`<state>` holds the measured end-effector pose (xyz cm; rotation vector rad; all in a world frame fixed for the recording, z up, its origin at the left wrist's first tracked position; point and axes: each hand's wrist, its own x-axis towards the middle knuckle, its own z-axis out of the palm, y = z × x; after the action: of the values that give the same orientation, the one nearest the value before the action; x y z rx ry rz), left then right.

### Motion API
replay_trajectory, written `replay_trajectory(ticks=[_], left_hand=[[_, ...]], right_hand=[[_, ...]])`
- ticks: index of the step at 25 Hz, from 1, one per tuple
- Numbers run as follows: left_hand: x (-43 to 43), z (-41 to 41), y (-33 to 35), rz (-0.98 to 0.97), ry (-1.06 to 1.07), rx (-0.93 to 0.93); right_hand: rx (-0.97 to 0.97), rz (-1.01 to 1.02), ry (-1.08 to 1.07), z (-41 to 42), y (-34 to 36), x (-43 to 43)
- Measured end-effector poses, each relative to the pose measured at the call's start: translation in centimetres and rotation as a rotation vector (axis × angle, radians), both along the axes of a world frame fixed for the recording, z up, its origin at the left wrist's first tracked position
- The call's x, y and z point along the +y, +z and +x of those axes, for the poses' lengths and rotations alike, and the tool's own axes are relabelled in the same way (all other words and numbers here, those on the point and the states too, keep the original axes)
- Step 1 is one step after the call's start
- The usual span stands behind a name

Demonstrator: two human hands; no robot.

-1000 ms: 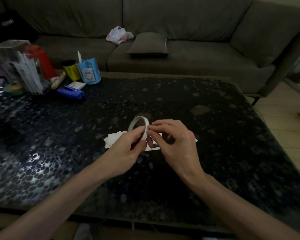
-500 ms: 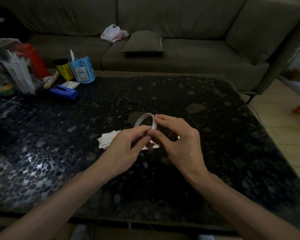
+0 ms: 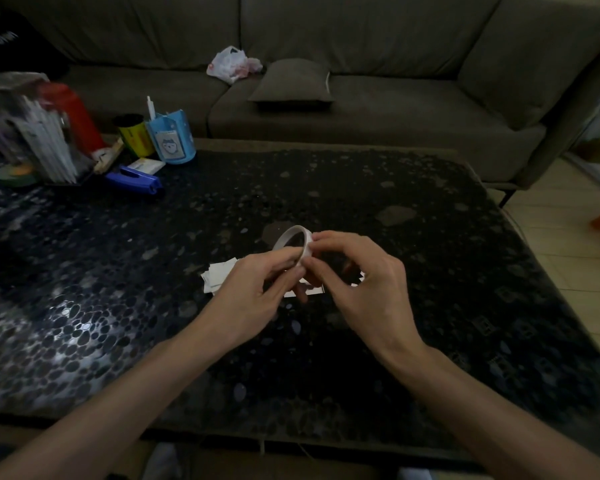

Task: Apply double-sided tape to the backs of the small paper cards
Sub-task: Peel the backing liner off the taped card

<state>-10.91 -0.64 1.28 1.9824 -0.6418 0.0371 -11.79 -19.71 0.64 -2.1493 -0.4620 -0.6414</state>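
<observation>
A thin white roll of double-sided tape (image 3: 293, 237) is held upright above the middle of the dark table. My left hand (image 3: 253, 296) grips its lower left rim between thumb and fingers. My right hand (image 3: 357, 275) pinches the roll's right edge with thumb and forefinger. Small white paper cards (image 3: 219, 277) lie in a loose pile on the table just beneath and behind both hands, partly hidden by them.
A dark pebble-patterned table (image 3: 430, 306) fills the view. At its far left stand a blue cup (image 3: 169, 140), a yellow-green tin (image 3: 134, 135), a blue stapler (image 3: 134, 180) and a clear holder of papers (image 3: 35, 133). A grey sofa (image 3: 361, 98) with a cushion lies behind.
Both hands with the tape roll have shifted slightly; the right fingertips have moved up onto the roll's right edge. The cards have not moved.
</observation>
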Motion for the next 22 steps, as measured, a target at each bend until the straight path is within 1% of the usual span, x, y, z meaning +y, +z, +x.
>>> replay_trajectory(ticks=[4, 8, 10, 13, 17, 19, 22], left_hand=[[0.6, 0.3, 0.0, 0.08, 0.009, -0.068], [0.7, 0.3, -0.2, 0.136, 0.03, -0.097], [0.5, 0.2, -0.3, 0.143, 0.035, -0.103], [0.2, 0.3, 0.1, 0.116, 0.032, -0.097], [-0.1, 0.2, 0.1, 0.086, 0.05, -0.09], [0.0, 0.3, 0.0, 0.095, 0.04, -0.066], [0.1, 0.1, 0.0, 0.091, -0.084, 0.004]], right_hand=[[0.227, -0.051, 0.096, 1.0, 0.8, -0.6], [0.334, -0.088, 0.121, 1.7, 1.2, -1.3], [0.309, -0.078, 0.075, 1.6, 1.2, -1.4], [0.191, -0.028, -0.01, 0.9, 1.2, -1.0], [0.049, -0.023, -0.044, 0.3, 1.1, -0.6], [0.026, -0.02, -0.057, 0.3, 1.0, -0.6], [0.044, -0.005, -0.053, 0.3, 0.9, -0.7]])
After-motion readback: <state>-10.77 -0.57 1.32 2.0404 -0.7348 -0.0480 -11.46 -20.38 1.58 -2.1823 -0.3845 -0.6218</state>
